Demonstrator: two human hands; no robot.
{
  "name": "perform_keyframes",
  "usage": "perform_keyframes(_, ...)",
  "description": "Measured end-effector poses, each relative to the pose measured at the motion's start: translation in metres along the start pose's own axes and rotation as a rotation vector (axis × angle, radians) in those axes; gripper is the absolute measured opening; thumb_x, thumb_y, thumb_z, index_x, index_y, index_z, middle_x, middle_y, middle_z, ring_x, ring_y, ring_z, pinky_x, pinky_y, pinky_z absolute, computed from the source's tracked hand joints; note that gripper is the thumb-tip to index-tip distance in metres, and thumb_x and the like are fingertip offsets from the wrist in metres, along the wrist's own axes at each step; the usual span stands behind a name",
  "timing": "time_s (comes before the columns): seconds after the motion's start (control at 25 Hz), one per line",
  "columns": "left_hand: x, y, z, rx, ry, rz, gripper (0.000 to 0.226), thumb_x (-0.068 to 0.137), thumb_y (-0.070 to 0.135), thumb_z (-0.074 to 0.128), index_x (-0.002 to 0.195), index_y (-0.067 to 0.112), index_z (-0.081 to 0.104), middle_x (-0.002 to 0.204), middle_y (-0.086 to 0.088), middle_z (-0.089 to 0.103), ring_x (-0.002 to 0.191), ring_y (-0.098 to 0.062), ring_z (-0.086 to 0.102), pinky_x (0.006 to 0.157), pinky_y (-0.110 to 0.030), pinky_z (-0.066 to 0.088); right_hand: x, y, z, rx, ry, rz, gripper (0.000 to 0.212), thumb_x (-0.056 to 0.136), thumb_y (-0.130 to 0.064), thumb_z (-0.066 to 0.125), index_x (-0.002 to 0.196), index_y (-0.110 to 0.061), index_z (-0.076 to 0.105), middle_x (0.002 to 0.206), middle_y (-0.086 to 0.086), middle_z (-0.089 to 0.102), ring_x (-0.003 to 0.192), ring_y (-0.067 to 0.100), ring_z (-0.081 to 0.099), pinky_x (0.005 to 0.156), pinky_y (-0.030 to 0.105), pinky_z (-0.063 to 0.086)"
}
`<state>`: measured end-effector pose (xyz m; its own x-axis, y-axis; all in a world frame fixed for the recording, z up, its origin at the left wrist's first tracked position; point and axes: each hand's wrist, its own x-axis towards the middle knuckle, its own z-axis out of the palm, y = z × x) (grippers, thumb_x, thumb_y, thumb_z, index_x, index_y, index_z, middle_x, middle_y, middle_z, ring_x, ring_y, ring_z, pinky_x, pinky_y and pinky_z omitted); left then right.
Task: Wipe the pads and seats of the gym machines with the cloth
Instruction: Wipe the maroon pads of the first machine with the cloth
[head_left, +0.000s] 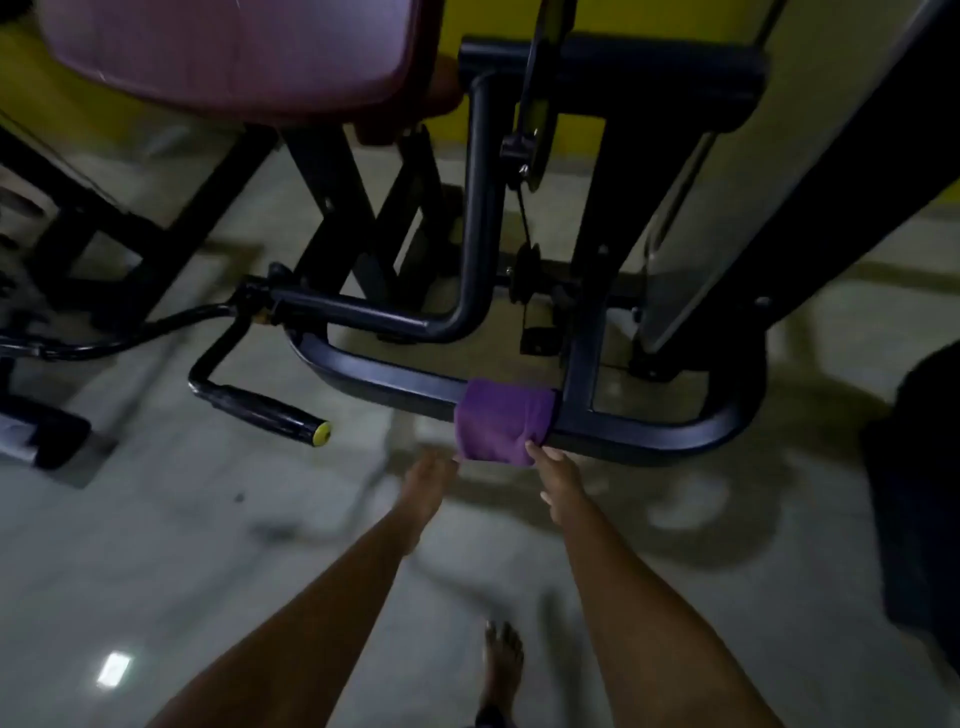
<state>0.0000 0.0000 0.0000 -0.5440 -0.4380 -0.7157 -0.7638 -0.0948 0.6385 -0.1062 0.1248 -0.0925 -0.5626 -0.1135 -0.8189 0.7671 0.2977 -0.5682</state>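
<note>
**Both hands reach the purple cloth draped over the machine's lower bar**

Two bare forearms stretch forward and down, roughly side by side, wrists straight. The left hand (428, 480) lies with its fingers extended and close together, the tips meeting the lower left corner of the cloth (503, 420). The right hand (560, 486) is turned a little inward, its forefinger tip on the cloth's lower right edge and its thumb held back, apart from the fabric. Neither grip is closed: the fingers lie straight and only touch the cloth, though motion blur softens the left fingertips.

There is one cloth, purple and folded, hanging over the dark frame bar (395, 382) just ahead of both grips and between them. One maroon seat pad (234, 57) sits far beyond the grips, up and to the left, well apart from the cloth. One black handle (260, 408) with a yellow end cap (322, 434) points out to the left of the left grip. One bare foot (503, 662) stands on the pale floor (208, 545) behind the grips, between the two forearms.
</note>
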Motion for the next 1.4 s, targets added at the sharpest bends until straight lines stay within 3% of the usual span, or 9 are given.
perform_keyframes(0.24, 0.054, -0.011, 0.005, -0.041, 0.101, -0.108, 0.039, 0.098, 0.029, 0.045, 0.134, 0.014, 0.047, 0.14, -0.006, 0.045, 0.125, -0.021, 0.042, 0.092, -0.024, 0.028, 0.053, -0.006, 0.023, 0.095, -0.033, 0.133, 0.094, 0.064, -0.059, 0.074, 0.137, -0.009, 0.041, 0.136, 0.009, 0.049, 0.121, 0.028, 0.049, 0.104, 0.04, 0.038)
perform_keyframes(0.44, 0.045, -0.008, 0.005, -0.081, 0.111, -0.079, 0.041, 0.098, 0.028, 0.043, 0.136, 0.011, 0.044, 0.141, -0.006, 0.044, 0.123, -0.018, 0.041, 0.092, -0.022, 0.026, 0.018, -0.019, 0.012, 0.011, 0.009, -0.1, 0.065, 0.073, -0.045, 0.074, 0.123, -0.006, 0.057, 0.117, 0.011, 0.064, 0.1, 0.027, 0.061, 0.091, 0.038, 0.049)
perform_keyframes(0.64, 0.005, -0.008, -0.009, -0.259, 0.025, -0.087, 0.05, 0.096, 0.047, 0.039, 0.134, 0.015, 0.047, 0.137, -0.007, 0.05, 0.122, -0.02, 0.048, 0.104, -0.033, 0.033, -0.08, -0.045, -0.005, 0.164, -0.262, -0.206, 0.069, 0.053, -0.051, 0.082, 0.109, -0.014, 0.063, 0.109, 0.007, 0.069, 0.1, 0.025, 0.064, 0.092, 0.038, 0.05)
perform_keyframes(0.76, -0.037, -0.01, -0.023, -0.489, -0.019, -0.078, 0.057, 0.092, 0.054, 0.039, 0.132, 0.016, 0.048, 0.128, -0.004, 0.055, 0.118, -0.022, 0.054, 0.104, -0.037, 0.042, -0.145, -0.048, 0.003, 0.217, -0.393, -0.211, 0.029, 0.075, -0.02, 0.074, 0.1, -0.013, 0.061, 0.099, 0.008, 0.07, 0.094, 0.024, 0.065, 0.088, 0.035, 0.052)
perform_keyframes(0.88, -0.084, -0.024, -0.053, -0.486, -0.036, 0.104, 0.052, 0.086, 0.051, 0.05, 0.121, 0.014, 0.058, 0.119, -0.004, 0.063, 0.111, -0.02, 0.059, 0.093, -0.029, 0.047, -0.197, -0.037, 0.019, 0.174, -0.459, -0.227, 0.026, 0.084, -0.004, 0.062, 0.109, -0.011, 0.056, 0.105, 0.012, 0.066, 0.094, 0.022, 0.064, 0.086, 0.033, 0.054)
perform_keyframes(1.04, -0.143, -0.074, -0.117, -0.487, 0.125, 0.2, 0.026, 0.088, 0.025, 0.063, 0.108, 0.009, 0.066, 0.103, -0.011, 0.07, 0.096, -0.024, 0.065, 0.09, -0.034, 0.051, -0.264, -0.006, 0.054, 0.112, -0.459, -0.191, 0.015, 0.089, -0.007, 0.058, 0.104, -0.011, 0.059, 0.091, 0.007, 0.067, 0.077, 0.016, 0.065, 0.064, 0.026, 0.054)
perform_keyframes(1.16, -0.201, -0.12, -0.17, -0.52, 0.266, 0.299, 0.017, 0.088, 0.017, 0.062, 0.1, 0.007, 0.069, 0.088, -0.002, 0.069, 0.086, -0.015, 0.062, 0.073, -0.018, 0.051, -0.307, 0.033, 0.098, -0.051, -0.405, -0.169, 0.023, 0.085, -0.011, 0.064, 0.108, -0.009, 0.06, 0.086, 0.005, 0.064, 0.076, 0.016, 0.059, 0.064, 0.025, 0.048)
perform_keyframes(1.28, -0.249, -0.169, -0.22, -0.459, 0.406, 0.408, 0.011, 0.086, 0.014, 0.064, 0.092, 0.023, 0.068, 0.111, 0.005, 0.06, 0.103, -0.008, 0.055, 0.087, -0.017, 0.044, -0.344, 0.064, 0.145, -0.155, -0.436, -0.19, 0.03, 0.081, -0.015, 0.07, 0.109, -0.004, 0.062, 0.085, 0.005, 0.065, 0.076, 0.016, 0.059, 0.068, 0.026, 0.048)
perform_keyframes(1.4, -0.29, -0.202, -0.271, -0.439, 0.478, 0.497, 0.014, 0.088, 0.016, 0.061, 0.099, 0.022, 0.067, 0.122, 0.009, 0.058, 0.111, 0.002, 0.051, 0.096, -0.022, 0.041, -0.38, 0.073, 0.195, -0.276, -0.535, -0.267, 0.016, 0.08, -0.021, 0.071, 0.092, -0.013, 0.065, 0.083, 0.002, 0.066, 0.078, 0.014, 0.06, 0.066, 0.024, 0.047)
